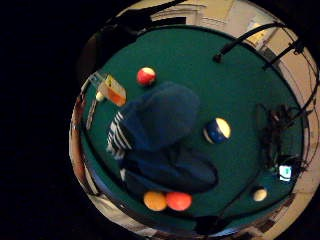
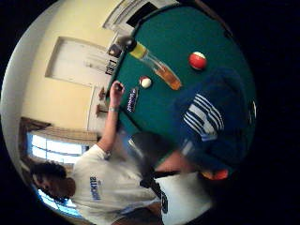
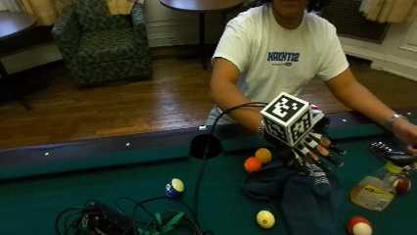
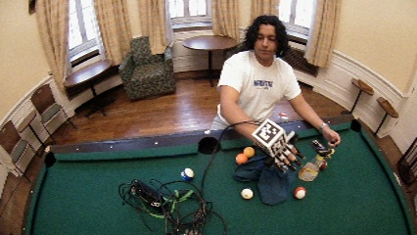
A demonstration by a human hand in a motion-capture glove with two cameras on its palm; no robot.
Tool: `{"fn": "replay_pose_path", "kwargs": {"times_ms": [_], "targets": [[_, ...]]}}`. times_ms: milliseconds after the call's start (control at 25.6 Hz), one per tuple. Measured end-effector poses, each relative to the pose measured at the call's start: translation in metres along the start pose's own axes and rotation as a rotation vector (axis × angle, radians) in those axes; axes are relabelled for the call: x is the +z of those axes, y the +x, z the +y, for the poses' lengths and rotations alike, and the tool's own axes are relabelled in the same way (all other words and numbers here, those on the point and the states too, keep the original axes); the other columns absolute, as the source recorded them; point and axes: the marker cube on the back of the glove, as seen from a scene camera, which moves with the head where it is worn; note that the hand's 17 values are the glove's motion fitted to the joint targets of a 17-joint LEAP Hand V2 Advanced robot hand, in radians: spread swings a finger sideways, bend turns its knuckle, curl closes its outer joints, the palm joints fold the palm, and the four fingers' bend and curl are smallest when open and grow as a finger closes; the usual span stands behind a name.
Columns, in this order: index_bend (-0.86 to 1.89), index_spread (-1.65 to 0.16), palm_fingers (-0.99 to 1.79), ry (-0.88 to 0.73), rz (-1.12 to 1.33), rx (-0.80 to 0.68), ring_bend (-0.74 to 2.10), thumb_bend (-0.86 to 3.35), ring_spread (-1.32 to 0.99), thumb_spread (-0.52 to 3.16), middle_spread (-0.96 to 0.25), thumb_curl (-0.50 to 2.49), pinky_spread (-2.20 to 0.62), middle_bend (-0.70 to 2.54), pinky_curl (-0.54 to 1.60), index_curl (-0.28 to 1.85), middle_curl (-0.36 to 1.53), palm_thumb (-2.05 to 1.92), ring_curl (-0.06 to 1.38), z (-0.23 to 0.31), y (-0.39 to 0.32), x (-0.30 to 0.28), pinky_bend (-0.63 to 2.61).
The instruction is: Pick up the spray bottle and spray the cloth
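The pool table point(image 3: 78, 191) was covered in green felt; a dark blue cloth point(image 3: 293, 191) with white stripes was laid in a heap on it, near the rail in front of the person. The gloved right hand point(image 3: 312, 147) was held in the air just above the cloth; its fingers point(image 3: 326, 152) were spread apart and straight, and nothing was held in them. The spray bottle point(image 3: 377, 188) was lying on its side on the felt, just beside the cloth on the far side from the tangle of cables point(image 3: 124, 220); amber liquid was seen inside it; the bare left hand point(image 3: 407, 134) was kept near its trigger end, but touching could not be told.

The bottle could probably be knocked and rolled away if it was grabbed carelessly, because it was round and on its side; the red and white ball point(image 3: 359, 226) and the dark red ball point(image 3: 402, 184) beside it could be bumped too; the spray could be sent onto the felt if the nozzle was pointed wrong.

Other balls were scattered about: an orange ball point(image 3: 263, 155) touching a red-orange ball point(image 3: 253, 164) at the cloth's edge, a blue and cream ball point(image 3: 174, 188) well apart, and the cue ball point(image 3: 265, 219) near the cloth; none of these was seen between the hand and the bottle.
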Motion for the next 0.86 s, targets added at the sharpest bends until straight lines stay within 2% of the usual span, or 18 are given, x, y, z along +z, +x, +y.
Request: {"fn": "replay_pose_path", "kwargs": {"times_ms": [195, 430, 859], "targets": [[0.12, -0.42, 0.28, -0.062, 0.149, -0.101, 0.38, -0.04, -0.07, 0.87, -0.13, 0.46, 0.22, 0.19, 0.37, 0.33, 0.36, 0.34, 0.34, 0.047, -0.002, -0.008, 0.48], [0.13, -0.43, 0.27, -0.103, 0.183, -0.158, 0.38, -0.04, -0.06, 0.87, -0.13, 0.43, 0.23, 0.2, 0.35, 0.3, 0.36, 0.32, 0.33, 0.08, -0.007, -0.006, 0.44], [0.14, -0.43, 0.28, -0.116, 0.195, -0.143, 0.38, -0.04, -0.07, 0.88, -0.13, 0.4, 0.24, 0.19, 0.34, 0.28, 0.35, 0.31, 0.32, 0.087, 0.0, -0.004, 0.39]]}}
